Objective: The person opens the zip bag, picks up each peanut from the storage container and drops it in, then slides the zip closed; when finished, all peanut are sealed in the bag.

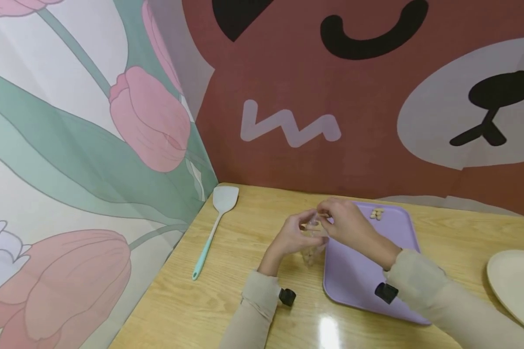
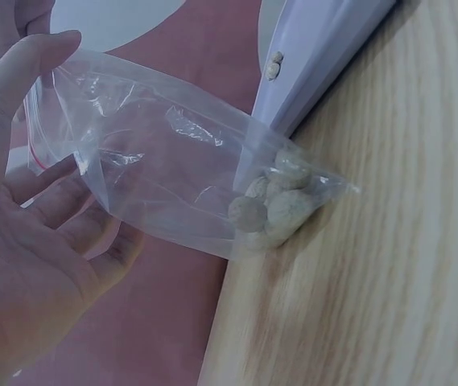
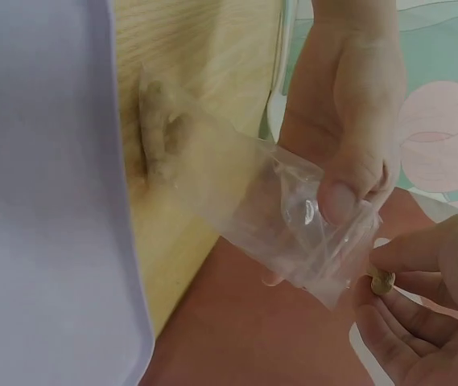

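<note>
A clear plastic zip-top bag with a thin red line near its mouth (image 2: pixel 172 145) hangs just left of the flat lavender plastic tray with a raised rim (image 1: pixel 349 281), its tan, rounded peanut-like pieces (image 2: pixel 281 205) bunched in the lower end. The person's left hand (image 1: pixel 291 236) grips the bag near its mouth, thumb on one side and fingers on the other. The right hand (image 1: pixel 344 222), beside the mouth and over the tray's left side, pinches a single small tan peanut-like piece (image 3: pixel 382 281) between thumb and fingertips.

The pinched piece looks the likeliest to go astray: it is small and rounded, so a slack pinch could let it roll away, perhaps onto the pale wooden table (image 1: pixel 253 242) left of the tray. The thin bag seems apt to fold under the left hand's squeeze, which could narrow the mouth and catch the right fingers. If the left grip slipped, the weight at the bottom could tip the bag and scatter its contents. A careless sweep might also knock the small cluster of tan peanut-like pieces (image 1: pixel 376 214) lying near the tray's far edge. Whether the bag's lower end touches the table cannot be told.
</note>
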A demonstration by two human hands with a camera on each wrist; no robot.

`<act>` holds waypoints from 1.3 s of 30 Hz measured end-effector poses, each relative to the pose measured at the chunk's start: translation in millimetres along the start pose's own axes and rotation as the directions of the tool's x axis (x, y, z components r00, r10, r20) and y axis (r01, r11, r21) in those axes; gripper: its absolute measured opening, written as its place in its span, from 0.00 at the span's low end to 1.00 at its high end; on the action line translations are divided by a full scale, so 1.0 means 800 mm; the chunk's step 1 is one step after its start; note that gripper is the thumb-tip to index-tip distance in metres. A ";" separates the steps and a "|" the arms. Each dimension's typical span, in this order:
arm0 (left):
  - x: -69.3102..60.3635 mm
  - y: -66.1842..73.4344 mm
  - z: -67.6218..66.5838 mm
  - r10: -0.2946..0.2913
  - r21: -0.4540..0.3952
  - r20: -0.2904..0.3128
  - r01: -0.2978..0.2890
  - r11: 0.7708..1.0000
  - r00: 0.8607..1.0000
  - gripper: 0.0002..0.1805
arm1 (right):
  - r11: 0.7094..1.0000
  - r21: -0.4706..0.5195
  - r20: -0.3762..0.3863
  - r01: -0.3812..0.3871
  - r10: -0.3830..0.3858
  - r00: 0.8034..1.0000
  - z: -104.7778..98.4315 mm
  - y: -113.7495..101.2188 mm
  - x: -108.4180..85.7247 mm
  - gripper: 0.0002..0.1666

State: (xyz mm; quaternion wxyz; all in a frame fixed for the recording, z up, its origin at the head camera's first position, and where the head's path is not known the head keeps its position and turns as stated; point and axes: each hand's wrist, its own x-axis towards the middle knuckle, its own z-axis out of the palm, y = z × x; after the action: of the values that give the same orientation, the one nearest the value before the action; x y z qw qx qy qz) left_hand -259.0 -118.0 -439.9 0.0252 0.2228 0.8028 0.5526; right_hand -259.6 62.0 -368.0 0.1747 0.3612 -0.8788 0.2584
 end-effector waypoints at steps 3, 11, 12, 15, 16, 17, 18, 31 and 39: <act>0.001 0.000 0.000 0.004 0.006 -0.004 -0.004 1.000 1.000 0.43 | 1.000 0.005 0.003 -0.002 0.002 1.000 0.002 0.001 0.000 0.07; 0.002 0.001 0.002 0.024 0.006 -0.004 -0.024 1.000 1.000 0.41 | 1.000 0.015 0.019 -0.006 0.006 1.000 0.003 0.001 -0.001 0.08; 0.002 0.001 0.003 0.027 -0.001 0.002 -0.027 1.000 1.000 0.40 | 1.000 0.016 0.025 -0.016 0.015 1.000 0.003 0.000 -0.002 0.08; 0.002 0.000 0.004 0.035 -0.030 0.012 -0.035 0.999 0.999 0.39 | 0.999 0.024 0.035 -0.036 0.035 0.999 0.003 -0.001 -0.003 0.09; 0.002 -0.001 0.004 0.037 -0.033 0.010 -0.037 0.999 0.999 0.39 | 0.999 0.026 0.038 -0.040 0.039 0.999 0.004 -0.001 -0.003 0.09; 0.002 -0.001 0.004 0.038 -0.031 0.005 -0.038 0.999 0.999 0.39 | 0.999 0.027 0.040 -0.041 0.040 0.998 0.004 -0.001 -0.003 0.09; 0.002 -0.001 0.004 0.039 -0.027 0.000 -0.039 0.999 0.999 0.38 | 0.999 0.030 0.041 -0.039 0.038 0.998 0.005 -0.001 -0.003 0.09; 0.004 -0.001 0.003 0.023 -0.042 -0.015 -0.023 0.999 1.000 0.41 | 0.993 0.022 0.037 -0.112 0.111 0.993 -0.013 0.021 -0.001 0.07; 0.002 -0.005 0.002 0.005 -0.086 -0.026 -0.007 0.996 1.000 0.43 | 0.954 -0.019 0.031 -0.298 0.299 0.954 -0.027 0.111 -0.010 0.09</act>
State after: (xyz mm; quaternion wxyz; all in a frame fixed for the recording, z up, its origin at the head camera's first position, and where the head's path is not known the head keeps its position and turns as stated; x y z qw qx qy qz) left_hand -261.4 -116.9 -443.4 0.0228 0.2166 0.7779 0.5895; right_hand -315.8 132.9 -383.9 0.1217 0.2272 -0.9278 0.2697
